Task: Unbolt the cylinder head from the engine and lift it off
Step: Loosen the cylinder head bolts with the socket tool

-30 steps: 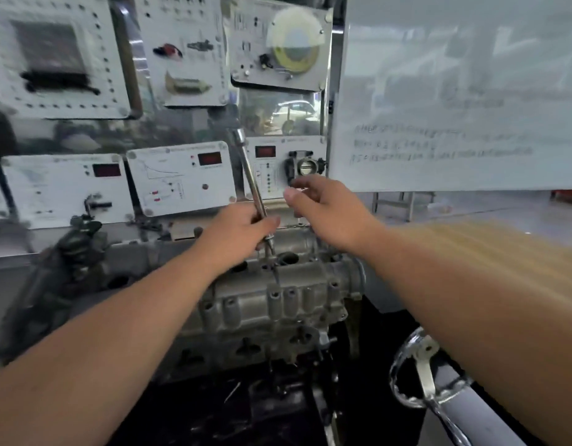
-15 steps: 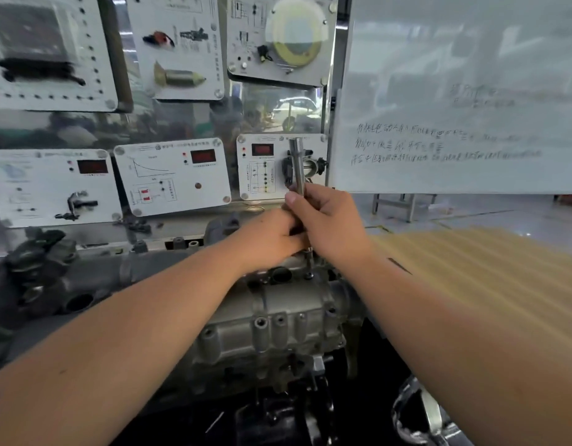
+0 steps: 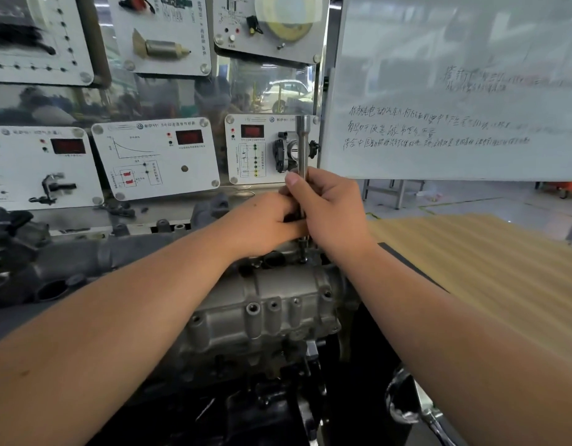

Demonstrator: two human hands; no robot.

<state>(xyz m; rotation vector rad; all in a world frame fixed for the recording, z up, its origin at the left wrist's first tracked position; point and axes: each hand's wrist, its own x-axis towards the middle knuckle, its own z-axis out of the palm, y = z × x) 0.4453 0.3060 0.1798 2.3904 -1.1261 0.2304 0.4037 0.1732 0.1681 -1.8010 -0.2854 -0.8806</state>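
The cylinder head (image 3: 265, 304) lay in the middle, near the viewer. On its far top a wrench (image 3: 302, 149) stood upright, with the left hand (image 3: 265, 222) and the right hand (image 3: 329, 210) together around it. Behind stood display panels (image 3: 156, 157); to the far right, a whiteboard (image 3: 455, 91).

Whiteboard (image 3: 455, 91) with handwriting, sensor display panels (image 3: 156, 156)

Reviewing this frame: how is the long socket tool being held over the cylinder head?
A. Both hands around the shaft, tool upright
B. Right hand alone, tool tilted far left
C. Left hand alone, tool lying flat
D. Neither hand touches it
A: the left hand and right hand both grip the socket tool, which stands upright on the cylinder head.
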